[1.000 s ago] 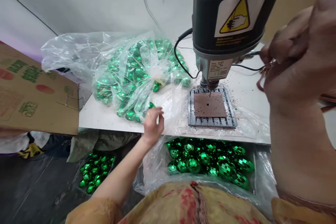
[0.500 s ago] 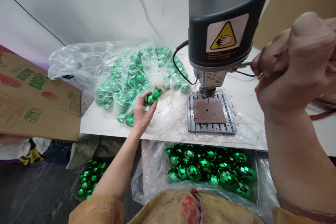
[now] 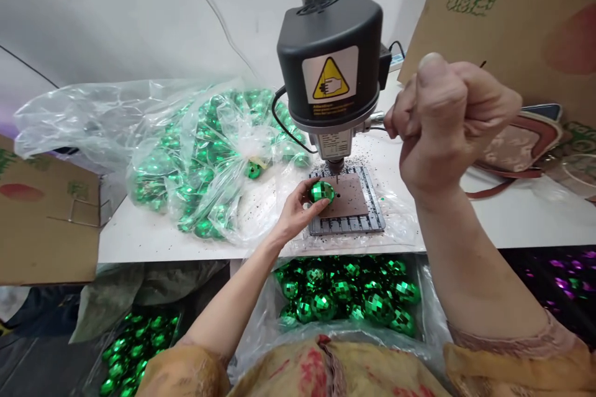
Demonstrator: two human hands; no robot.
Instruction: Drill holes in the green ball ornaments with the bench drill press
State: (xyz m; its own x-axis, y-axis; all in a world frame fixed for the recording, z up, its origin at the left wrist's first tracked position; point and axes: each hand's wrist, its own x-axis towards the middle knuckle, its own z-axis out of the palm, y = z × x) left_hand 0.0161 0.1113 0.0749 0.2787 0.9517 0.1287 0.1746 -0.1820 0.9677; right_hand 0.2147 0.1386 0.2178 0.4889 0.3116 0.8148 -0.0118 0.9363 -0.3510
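While left-hand fingers (image 3: 302, 193) curl around mirrored green ornament ball (image 3: 321, 191), ball sits cupped from below, steadied just left of drill bit (image 3: 336, 175), over edge of brown pad (image 3: 349, 195) on slotted metal plate (image 3: 347, 226). Whether ball touches pad: cannot tell. Right hand (image 3: 447, 124) clenched in raised fist beside head of bench drill (image 3: 330, 68), its grip hidden. Clear plastic bag (image 3: 205, 161) of green balls lies within reach on bench (image 3: 139, 242); more mirrored balls (image 3: 342, 290) sit in open bag below bench edge.
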